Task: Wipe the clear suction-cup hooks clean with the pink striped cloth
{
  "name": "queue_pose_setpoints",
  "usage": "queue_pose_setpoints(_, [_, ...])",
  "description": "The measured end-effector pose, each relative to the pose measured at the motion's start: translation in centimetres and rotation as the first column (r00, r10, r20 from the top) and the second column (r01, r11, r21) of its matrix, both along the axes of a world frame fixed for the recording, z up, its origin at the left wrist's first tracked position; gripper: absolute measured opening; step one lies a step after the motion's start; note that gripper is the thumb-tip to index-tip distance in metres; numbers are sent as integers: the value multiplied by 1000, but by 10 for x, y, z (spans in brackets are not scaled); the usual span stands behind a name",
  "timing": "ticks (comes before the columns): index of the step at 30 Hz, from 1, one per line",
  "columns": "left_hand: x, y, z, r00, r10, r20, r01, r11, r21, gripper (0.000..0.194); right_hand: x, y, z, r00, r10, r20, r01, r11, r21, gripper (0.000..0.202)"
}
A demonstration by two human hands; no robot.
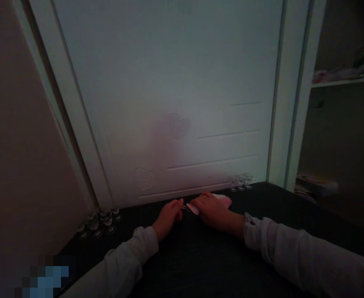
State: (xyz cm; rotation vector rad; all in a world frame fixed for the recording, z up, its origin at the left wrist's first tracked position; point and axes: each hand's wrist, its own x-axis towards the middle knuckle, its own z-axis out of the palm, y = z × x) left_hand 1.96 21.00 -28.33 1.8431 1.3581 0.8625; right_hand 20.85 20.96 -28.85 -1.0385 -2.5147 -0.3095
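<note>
Both hands, left hand and right hand, touch pink item.

Very dim, soft and grainy; faint glow on the white door; edges bowed.

No readable text, label, brand or number appears anywhere in view. The only markings are two striped heart shapes and several thin horizontal lines embossed on the pale white door panel.
</note>
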Motion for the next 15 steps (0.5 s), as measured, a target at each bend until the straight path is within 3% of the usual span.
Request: queue_pose_setpoints(15, [-19, 18, -2, 950, -229, 210, 272, 941, -203, 28, 2, 2, -2, 999, 32, -6, -33, 998, -58, 28])
